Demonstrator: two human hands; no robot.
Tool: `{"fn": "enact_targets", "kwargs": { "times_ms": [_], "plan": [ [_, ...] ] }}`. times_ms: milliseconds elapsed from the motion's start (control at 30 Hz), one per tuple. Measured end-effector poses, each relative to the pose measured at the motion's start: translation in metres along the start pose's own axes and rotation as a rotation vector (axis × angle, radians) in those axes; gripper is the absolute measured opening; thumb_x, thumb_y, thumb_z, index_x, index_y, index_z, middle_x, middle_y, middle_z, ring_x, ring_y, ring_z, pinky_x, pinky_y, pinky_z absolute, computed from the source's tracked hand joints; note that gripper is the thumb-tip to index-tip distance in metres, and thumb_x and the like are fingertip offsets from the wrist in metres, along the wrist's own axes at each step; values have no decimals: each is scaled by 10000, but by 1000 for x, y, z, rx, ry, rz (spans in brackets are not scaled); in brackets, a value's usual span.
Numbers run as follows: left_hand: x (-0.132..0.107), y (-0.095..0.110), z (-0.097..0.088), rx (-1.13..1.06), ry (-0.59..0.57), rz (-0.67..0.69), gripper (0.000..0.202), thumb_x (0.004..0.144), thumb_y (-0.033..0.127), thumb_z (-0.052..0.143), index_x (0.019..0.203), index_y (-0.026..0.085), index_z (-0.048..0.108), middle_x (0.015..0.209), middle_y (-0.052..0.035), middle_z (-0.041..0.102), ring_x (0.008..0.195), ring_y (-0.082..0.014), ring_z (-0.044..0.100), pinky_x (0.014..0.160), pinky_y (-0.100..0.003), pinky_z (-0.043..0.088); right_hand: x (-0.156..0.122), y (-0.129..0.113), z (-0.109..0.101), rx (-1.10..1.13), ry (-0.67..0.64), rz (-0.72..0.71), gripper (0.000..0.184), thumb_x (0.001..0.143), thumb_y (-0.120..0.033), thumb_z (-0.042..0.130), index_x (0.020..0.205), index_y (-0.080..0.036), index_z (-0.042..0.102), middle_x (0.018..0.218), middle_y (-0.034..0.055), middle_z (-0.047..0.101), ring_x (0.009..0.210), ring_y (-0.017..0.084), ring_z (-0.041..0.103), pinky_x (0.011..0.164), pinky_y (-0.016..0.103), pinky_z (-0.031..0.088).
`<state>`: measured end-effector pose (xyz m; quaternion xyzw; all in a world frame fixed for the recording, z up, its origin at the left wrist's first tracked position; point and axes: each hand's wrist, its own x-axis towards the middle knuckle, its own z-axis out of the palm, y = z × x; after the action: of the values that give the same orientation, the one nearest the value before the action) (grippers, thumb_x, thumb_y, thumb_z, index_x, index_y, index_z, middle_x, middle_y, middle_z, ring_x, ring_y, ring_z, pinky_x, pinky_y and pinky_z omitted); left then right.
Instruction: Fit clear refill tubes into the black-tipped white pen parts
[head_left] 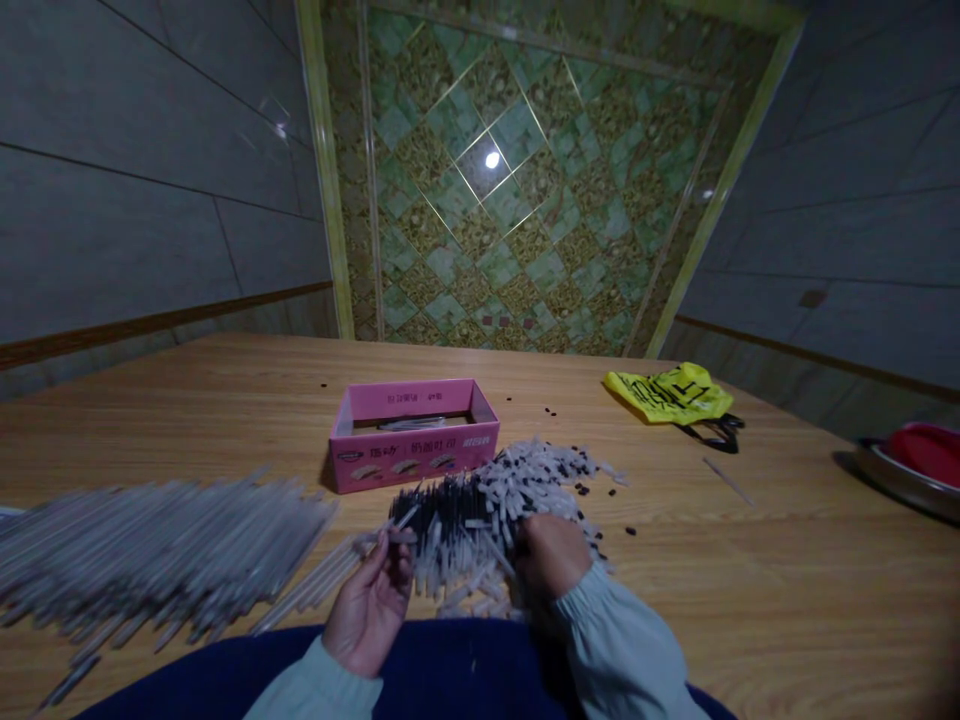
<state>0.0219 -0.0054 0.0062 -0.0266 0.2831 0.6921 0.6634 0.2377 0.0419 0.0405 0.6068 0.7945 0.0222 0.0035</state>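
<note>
My left hand [377, 590] is closed in a pinch, thumb against fingers, on a thin clear plastic pen part [396, 537]. Curled over the near side of a heap of small whitish translucent caps [529, 470] is my right hand [553, 553]; its fingertips are hidden, so what they hold cannot be made out. Between the hands lie short pen pieces with dark tips [450, 510]. To the left, long clear tubes like pen barrels [180, 545] form a wide pile, and a few loose tubes [319, 580] lie beside my left hand.
Behind the heaps stands an open pink box [416, 455] with a few thin sticks inside. A yellow plastic bag [670, 392] lies at the back right. A metal bowl with something red [926, 455] is at the right edge. Small black plugs [630, 531] are scattered on the wooden table [750, 590].
</note>
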Motion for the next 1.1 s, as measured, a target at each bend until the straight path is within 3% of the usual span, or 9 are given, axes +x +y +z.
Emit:
{"fn": "enact_targets", "kwargs": {
  "times_ms": [400, 633, 800, 1100],
  "plan": [
    [1, 0, -1, 1, 2, 6, 221, 880, 38, 371, 837, 96, 579, 687, -58, 660, 532, -83, 638, 459, -142, 538, 3, -3, 17, -1, 37, 18, 165, 677, -164, 560, 775, -152, 693, 846, 143, 703, 820, 255, 650, 650, 274, 402],
    [2, 0, -3, -3, -11, -1, 222, 877, 40, 383, 828, 95, 593, 706, -60, 662, 543, -81, 638, 469, -143, 541, 5, -4, 20, 67, 129, -42, 258, 687, -155, 517, 889, -227, 659, 851, 72, 694, 792, 235, 649, 603, 268, 366],
    [2, -1, -3, 13, -15, 17, 216, 870, 31, 395, 828, 94, 598, 703, -59, 661, 542, -79, 635, 469, -141, 538, 5, -4, 22, 79, 94, -49, 350, 640, -122, 527, 938, -248, 660, 863, 71, 690, 816, 239, 645, 615, 268, 357],
    [2, 0, -4, 9, -17, 9, 220, 874, 34, 386, 834, 104, 591, 711, -64, 666, 546, -81, 637, 466, -140, 536, 4, -5, 15, 45, 66, -80, 237, 667, -158, 538, 869, -212, 648, 873, 69, 678, 809, 220, 642, 624, 259, 357]
  ]
}}
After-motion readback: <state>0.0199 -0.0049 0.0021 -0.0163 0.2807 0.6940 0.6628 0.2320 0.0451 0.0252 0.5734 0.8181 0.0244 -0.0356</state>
